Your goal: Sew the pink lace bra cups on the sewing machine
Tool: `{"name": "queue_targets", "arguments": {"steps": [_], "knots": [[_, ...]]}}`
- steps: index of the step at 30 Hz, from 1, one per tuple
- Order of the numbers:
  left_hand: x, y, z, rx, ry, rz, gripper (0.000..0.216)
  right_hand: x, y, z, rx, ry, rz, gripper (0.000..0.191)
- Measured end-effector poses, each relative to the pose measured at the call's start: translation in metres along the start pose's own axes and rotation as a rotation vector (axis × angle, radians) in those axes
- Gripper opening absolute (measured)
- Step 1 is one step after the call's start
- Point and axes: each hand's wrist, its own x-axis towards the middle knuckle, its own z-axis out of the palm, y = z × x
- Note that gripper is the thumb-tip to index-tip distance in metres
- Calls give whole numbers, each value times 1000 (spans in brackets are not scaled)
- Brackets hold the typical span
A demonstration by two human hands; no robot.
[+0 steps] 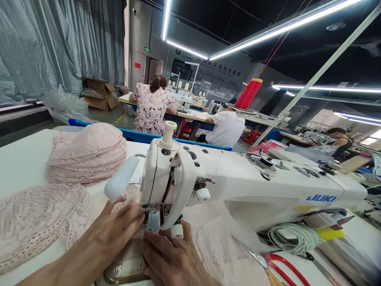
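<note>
A white JUKI sewing machine (238, 178) stands on the white table (24, 151). Pale pink lace fabric (35, 222) lies under its needle area and spreads to the left. My left hand (116, 228) lies flat on the lace just left of the presser foot, fingers stretched out. My right hand (169, 258) presses on the fabric right below the needle, fingers pointing toward the foot and held together. A stack of pink lace cups (89, 153) sits behind the left hand.
Red-handled scissors (279, 268) and a coil of white cord (293, 236) lie under the machine arm at right. A red thread cone (248, 93) stands behind. Two seated people (153, 105) work at far tables; another person (339, 141) is at right. Cardboard boxes (99, 93) sit by the curtain.
</note>
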Motion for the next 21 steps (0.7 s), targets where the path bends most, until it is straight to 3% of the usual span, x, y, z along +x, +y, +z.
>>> {"name": "queue_targets", "arguments": {"steps": [5, 12, 21], "knots": [[-7, 20, -6, 38, 62, 107, 23, 2, -4, -3, 37, 3, -28, 23], [0, 25, -11, -30, 181, 82, 44, 4, -6, -3, 43, 2, -16, 25], [-5, 19, -4, 29, 139, 136, 38, -2, -3, 2, 28, -21, -19, 19]]}}
